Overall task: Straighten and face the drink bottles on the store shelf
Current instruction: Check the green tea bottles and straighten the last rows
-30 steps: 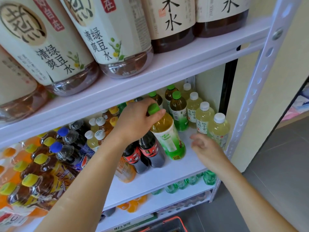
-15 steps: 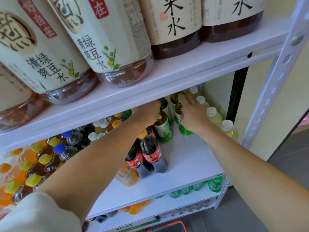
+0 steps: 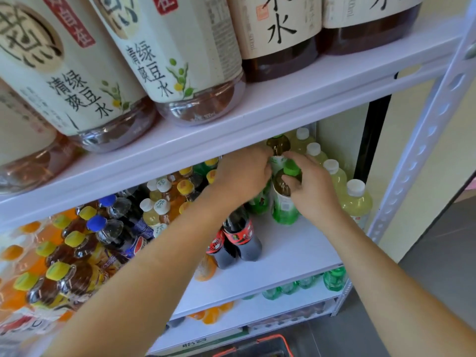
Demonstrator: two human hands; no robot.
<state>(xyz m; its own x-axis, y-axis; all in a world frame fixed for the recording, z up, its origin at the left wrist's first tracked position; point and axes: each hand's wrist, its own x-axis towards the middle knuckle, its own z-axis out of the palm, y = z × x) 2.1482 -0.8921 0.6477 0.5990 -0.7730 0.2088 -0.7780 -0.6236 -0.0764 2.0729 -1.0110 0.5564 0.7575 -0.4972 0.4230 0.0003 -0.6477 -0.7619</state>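
Note:
On the middle shelf, green tea bottles with green caps stand in a row running to the back. My right hand grips the neck of the front green tea bottle, thumb across it just under the cap. My left hand reaches in beside it, fingers curled round the top of a neighbouring green tea bottle; only that bottle's green label shows below the hand. Another tea bottle stands behind both hands.
Pale yellow bottles with white caps line the right side, close to the shelf post. Two cola bottles stand under my left wrist. Mixed drinks crowd the left. Large bottles fill the shelf above. A red basket sits below.
My left hand has carried a green tea bottle from the shelf front back into the row. My right hand has come from the front edge to grip a tea bottle's neck.

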